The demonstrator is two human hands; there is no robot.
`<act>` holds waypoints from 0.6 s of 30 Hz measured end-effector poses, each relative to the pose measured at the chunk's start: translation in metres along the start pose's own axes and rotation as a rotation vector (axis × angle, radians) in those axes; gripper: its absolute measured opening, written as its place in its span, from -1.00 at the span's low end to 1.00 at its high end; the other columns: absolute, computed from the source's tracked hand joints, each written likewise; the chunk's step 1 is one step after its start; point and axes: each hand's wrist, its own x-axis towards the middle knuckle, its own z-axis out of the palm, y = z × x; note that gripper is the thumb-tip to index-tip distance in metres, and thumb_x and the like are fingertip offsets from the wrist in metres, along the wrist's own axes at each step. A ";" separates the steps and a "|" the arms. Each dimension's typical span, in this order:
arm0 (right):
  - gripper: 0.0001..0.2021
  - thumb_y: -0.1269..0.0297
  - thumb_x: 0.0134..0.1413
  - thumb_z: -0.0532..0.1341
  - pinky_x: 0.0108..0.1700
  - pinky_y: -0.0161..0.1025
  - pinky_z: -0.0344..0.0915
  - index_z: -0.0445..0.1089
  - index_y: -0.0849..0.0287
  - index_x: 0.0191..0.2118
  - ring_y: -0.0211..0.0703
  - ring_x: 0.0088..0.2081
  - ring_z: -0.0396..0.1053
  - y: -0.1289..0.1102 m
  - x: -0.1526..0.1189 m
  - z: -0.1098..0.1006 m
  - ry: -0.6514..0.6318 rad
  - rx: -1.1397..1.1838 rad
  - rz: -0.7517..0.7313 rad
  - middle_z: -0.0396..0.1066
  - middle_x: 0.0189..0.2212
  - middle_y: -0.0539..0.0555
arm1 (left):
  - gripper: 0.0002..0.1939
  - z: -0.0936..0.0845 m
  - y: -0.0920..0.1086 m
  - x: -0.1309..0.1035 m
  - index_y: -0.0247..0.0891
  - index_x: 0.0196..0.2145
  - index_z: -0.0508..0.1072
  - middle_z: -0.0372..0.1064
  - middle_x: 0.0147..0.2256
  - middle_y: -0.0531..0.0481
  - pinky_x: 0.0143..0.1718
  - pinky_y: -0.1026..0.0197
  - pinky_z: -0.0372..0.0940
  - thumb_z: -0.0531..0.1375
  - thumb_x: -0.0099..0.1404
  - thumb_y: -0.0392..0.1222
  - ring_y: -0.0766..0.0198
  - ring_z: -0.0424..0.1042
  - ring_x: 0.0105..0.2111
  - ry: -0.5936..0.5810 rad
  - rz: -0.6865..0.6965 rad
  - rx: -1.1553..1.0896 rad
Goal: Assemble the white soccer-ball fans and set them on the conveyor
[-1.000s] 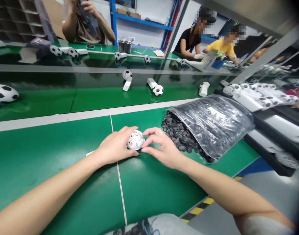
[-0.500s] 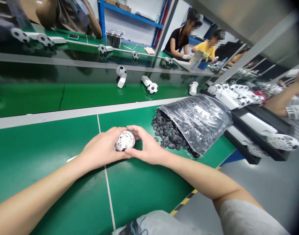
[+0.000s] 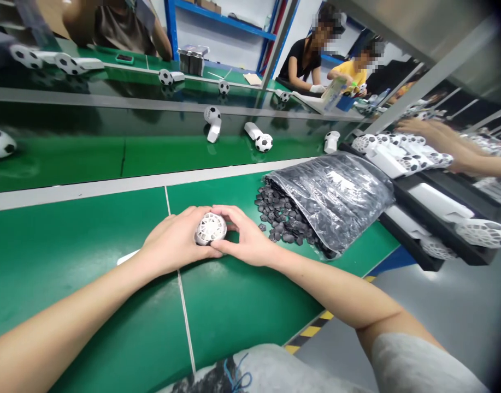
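Note:
A white openwork soccer-ball-shaped plastic shell (image 3: 211,229) is held just above the green table between both my hands. My left hand (image 3: 174,237) wraps round its left side, back of the hand up. On the right, the thumb and fingers of my right hand (image 3: 248,236) curve in and press its edge. A white piece (image 3: 128,256) shows partly behind my left forearm; I cannot tell whether it joins the shell. To the right of my hands, small black pentagonal pieces (image 3: 281,215) spill from an open clear plastic bag (image 3: 336,191).
Beyond the table's pale edge strip, a green conveyor carries soccer-ball pieces with white handles (image 3: 264,143). Black trays (image 3: 442,218) with white openwork pieces stand at the right, where a co-worker's arm (image 3: 455,144) reaches over. Other people work across the line.
The pieces on the near conveyor have shifted right, and another ball has entered at the left. A co-worker's arm has moved over the trays. My hands keep their hold on the shell.

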 end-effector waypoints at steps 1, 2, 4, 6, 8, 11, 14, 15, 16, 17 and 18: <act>-0.45 0.33 -0.07 0.28 0.12 -0.04 0.17 0.12 0.13 0.08 -0.04 0.12 0.11 0.000 -0.001 0.000 -0.001 0.007 0.003 0.14 0.06 0.16 | -0.33 0.000 0.000 0.000 -0.17 0.07 0.21 0.27 0.01 -0.07 -0.16 0.04 0.26 0.18 0.03 0.14 0.01 0.34 -0.09 0.003 0.005 0.005; -0.45 0.34 -0.06 0.28 0.12 -0.05 0.17 0.12 0.13 0.08 -0.04 0.12 0.11 0.000 -0.001 0.000 -0.006 0.010 0.005 0.13 0.07 0.16 | -0.34 0.001 -0.001 0.000 -0.17 0.06 0.21 0.27 0.02 -0.08 -0.16 0.04 0.27 0.17 0.04 0.13 0.01 0.34 -0.08 0.005 0.012 0.011; -0.45 0.34 -0.06 0.27 0.11 -0.04 0.18 0.12 0.12 0.08 -0.03 0.12 0.11 -0.001 -0.002 0.002 -0.013 0.000 0.006 0.14 0.07 0.16 | -0.36 0.003 -0.002 0.000 -0.16 0.06 0.21 0.27 0.02 -0.08 -0.17 0.05 0.27 0.14 0.06 0.14 0.02 0.34 -0.09 0.020 0.024 0.031; -0.46 0.34 -0.05 0.27 0.10 -0.02 0.18 0.12 0.10 0.08 -0.01 0.11 0.12 -0.002 -0.002 0.004 -0.010 -0.021 -0.009 0.15 0.06 0.16 | -0.37 0.005 -0.004 0.000 -0.14 0.07 0.20 0.27 0.02 -0.08 -0.16 0.05 0.26 0.13 0.08 0.14 0.02 0.34 -0.09 0.042 0.036 0.052; -0.45 0.33 -0.04 0.27 0.08 -0.02 0.20 0.11 0.10 0.09 -0.01 0.11 0.11 -0.002 -0.001 0.004 0.001 -0.037 -0.036 0.15 0.07 0.17 | -0.39 0.007 -0.005 0.000 -0.14 0.08 0.20 0.28 0.02 -0.08 -0.15 0.05 0.26 0.11 0.10 0.13 0.01 0.34 -0.08 0.055 0.044 0.071; -0.54 0.27 -0.02 0.27 -0.02 -0.12 0.28 0.19 0.14 0.03 -0.07 0.04 0.21 0.002 0.003 -0.008 -0.029 -0.045 -0.040 0.22 0.01 0.16 | -0.39 0.008 -0.005 -0.001 -0.17 0.09 0.20 0.28 0.03 -0.10 -0.11 0.03 0.24 0.10 0.12 0.13 0.01 0.33 -0.07 0.045 0.042 0.092; -0.81 0.25 0.05 0.24 -0.06 -0.16 0.28 0.37 0.17 -0.21 -0.13 -0.12 0.30 0.013 0.008 -0.039 0.049 -0.288 0.038 0.36 -0.20 0.10 | -0.31 0.009 -0.007 -0.001 -0.22 0.14 0.13 0.20 0.10 -0.14 -0.06 -0.04 0.20 0.13 0.10 0.08 -0.05 0.30 -0.03 0.019 0.042 0.120; -0.88 0.27 0.06 0.23 -0.05 -0.14 0.25 0.39 0.18 -0.28 -0.12 -0.15 0.30 0.018 0.009 -0.052 0.109 -0.436 0.091 0.37 -0.26 0.09 | -0.30 0.009 -0.008 -0.001 -0.24 0.16 0.11 0.18 0.11 -0.15 -0.04 -0.05 0.18 0.14 0.09 0.04 -0.07 0.28 -0.02 0.013 0.047 0.128; -0.91 0.29 0.07 0.22 -0.04 -0.12 0.22 0.41 0.19 -0.32 -0.10 -0.15 0.29 0.023 0.010 -0.063 0.162 -0.584 0.157 0.36 -0.28 0.11 | -0.31 0.009 -0.009 0.000 -0.24 0.16 0.10 0.17 0.12 -0.15 -0.04 -0.05 0.18 0.14 0.09 0.00 -0.07 0.28 -0.01 0.011 0.056 0.132; -0.93 0.31 0.06 0.22 -0.03 -0.11 0.21 0.42 0.19 -0.34 -0.07 -0.14 0.28 0.028 0.010 -0.073 0.188 -0.702 0.224 0.36 -0.29 0.12 | -0.33 0.008 -0.010 0.000 -0.24 0.15 0.11 0.17 0.12 -0.13 -0.04 -0.04 0.17 0.13 0.10 -0.03 -0.07 0.27 -0.01 0.008 0.068 0.133; -0.93 0.32 0.06 0.22 -0.04 -0.12 0.21 0.42 0.19 -0.34 -0.06 -0.14 0.27 0.032 0.011 -0.080 0.184 -0.780 0.281 0.35 -0.29 0.13 | -0.35 0.007 -0.011 0.001 -0.22 0.15 0.12 0.18 0.12 -0.11 -0.04 -0.03 0.17 0.11 0.10 -0.07 -0.05 0.27 0.00 0.002 0.084 0.133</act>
